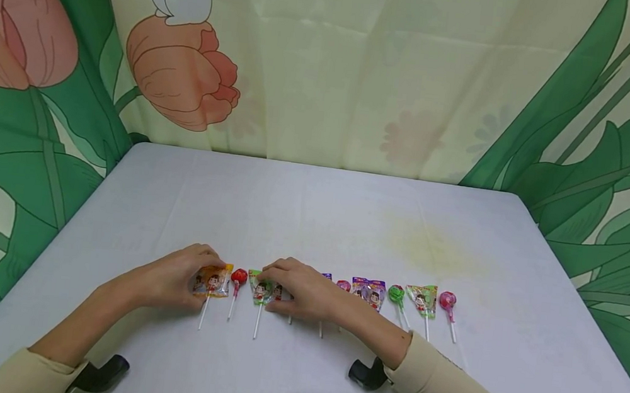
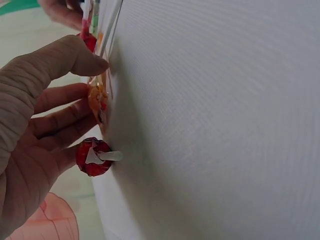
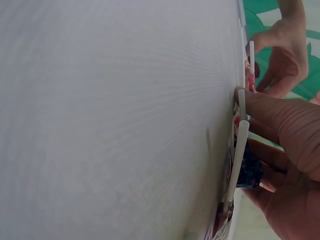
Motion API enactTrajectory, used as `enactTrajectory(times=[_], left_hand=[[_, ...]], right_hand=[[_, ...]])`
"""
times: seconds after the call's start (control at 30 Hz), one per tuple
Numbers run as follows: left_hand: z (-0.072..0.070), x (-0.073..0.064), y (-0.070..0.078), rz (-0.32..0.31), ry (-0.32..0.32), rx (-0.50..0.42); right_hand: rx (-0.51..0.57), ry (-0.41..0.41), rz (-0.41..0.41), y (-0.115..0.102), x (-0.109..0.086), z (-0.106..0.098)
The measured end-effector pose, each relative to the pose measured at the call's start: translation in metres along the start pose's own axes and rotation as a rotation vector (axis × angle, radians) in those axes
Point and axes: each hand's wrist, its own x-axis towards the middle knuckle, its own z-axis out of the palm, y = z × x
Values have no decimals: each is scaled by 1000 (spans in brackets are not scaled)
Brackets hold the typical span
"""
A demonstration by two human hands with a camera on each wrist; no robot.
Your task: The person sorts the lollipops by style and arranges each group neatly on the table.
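A row of lollipops lies along the near part of the desk (image 1: 312,221). The left hand (image 1: 173,279) pinches the orange lollipop (image 1: 213,281) at the row's left end. Beside it lies a red lollipop (image 1: 238,276), untouched. The right hand (image 1: 300,290) holds the green lollipop (image 1: 260,289), covering others. The step in hand looks like straightening the row; next calls for even spacing, sticks parallel.

Both forearms are laid forward and angled inward, the left hand (image 1: 178,280) and the right hand (image 1: 300,291) being held low with fingers curled and pinched shut
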Motion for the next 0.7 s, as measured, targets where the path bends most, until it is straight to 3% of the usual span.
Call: enactTrajectory(times=[0.23,0.43,0.7], left_hand=[[-1,-1,-1,14,18,0],[1,-3,-2,62,58,15],[0,-1,-1,68,76,20]], right_hand=[[-1,2,-8,0,0,0],[-9,9,-5,1,-1,1],[-11,13,-14,1,-1,1]])
